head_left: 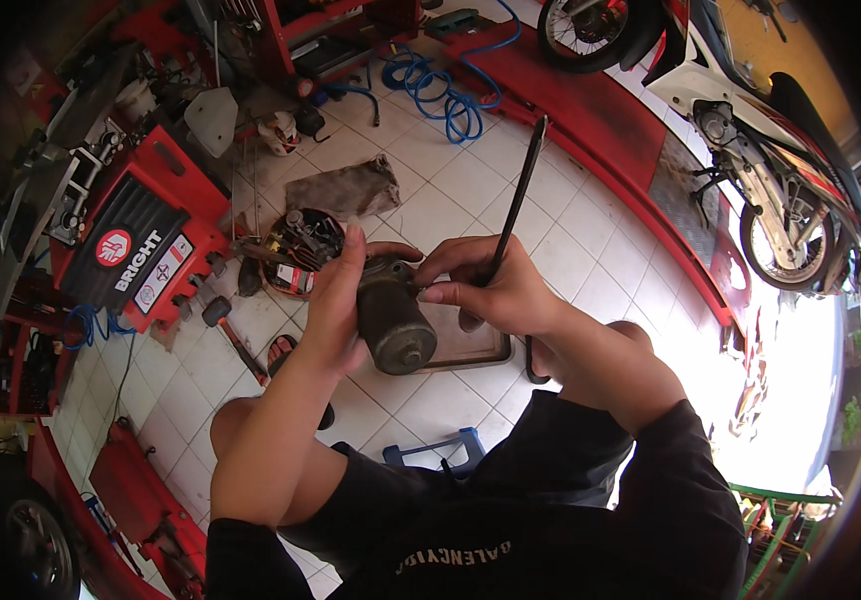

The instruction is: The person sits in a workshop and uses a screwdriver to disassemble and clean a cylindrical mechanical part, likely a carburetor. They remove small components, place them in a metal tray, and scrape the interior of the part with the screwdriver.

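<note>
Between my hands is a dark, worn cylindrical metal part (pixel 393 322), its rounded end with a small central boss tilted down toward me. My left hand (pixel 339 300) is wrapped along its left side, thumb up. My right hand (pixel 491 285) holds a long dark screwdriver (pixel 523 185) across the palm, its shaft slanting up and away. The right thumb and fingertips also pinch at the part's upper right edge; whatever small thing they grip there is hidden. Below the hands, a shallow metal tray (pixel 486 352) rests on the tiled floor, partly covered by the part and my right hand.
A round container (pixel 273 280) of tools and parts stands beyond my left hand, near a dirty cloth (pixel 346 187). A hammer (pixel 234 335) lies left, beside a red machine (pixel 146 235). A coiled blue hose (pixel 461 125), red lift platform (pixel 591 125) and motorcycle (pixel 741 135) are farther off.
</note>
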